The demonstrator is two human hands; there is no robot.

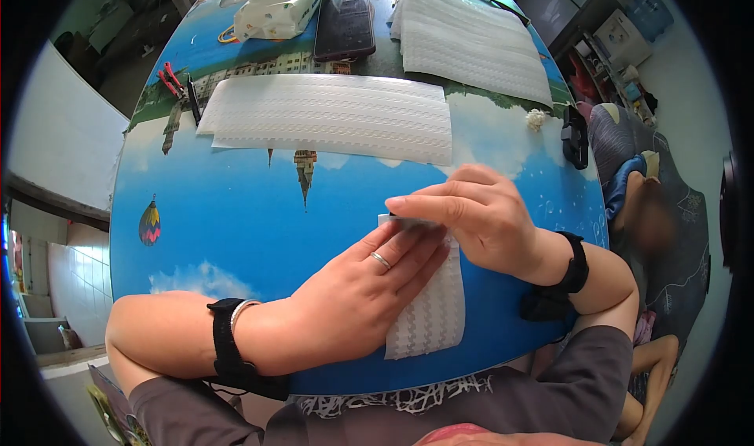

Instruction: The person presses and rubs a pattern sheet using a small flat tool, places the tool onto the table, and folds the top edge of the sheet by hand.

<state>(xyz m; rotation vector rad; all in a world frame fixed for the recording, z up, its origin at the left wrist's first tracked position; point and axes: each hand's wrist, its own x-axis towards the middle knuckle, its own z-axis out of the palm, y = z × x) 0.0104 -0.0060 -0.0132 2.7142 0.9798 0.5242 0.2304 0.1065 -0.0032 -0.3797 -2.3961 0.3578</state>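
Note:
A narrow white sheet (428, 320) with rows of small raised shapes lies on the table close to my body. My left hand (369, 277), with a ring on one finger, rests flat over its left and upper part, fingers stretched out. My right hand (479, 214) is bent above the left fingertips at the sheet's far end, its fingers drawn together. A small dark edge shows under its fingertips; what they hold, if anything, is hidden. Farther away lies a wider stack of similar white sheets (330, 116).
Another pile of white sheets (471, 45) lies at the back right. A phone (345, 26), a wipes pack (279, 6), red-handled pliers (170, 79) and a black pen (193, 100) lie around. A black clip-like object (575, 137) sits by the right edge; a person (648, 210) is beyond.

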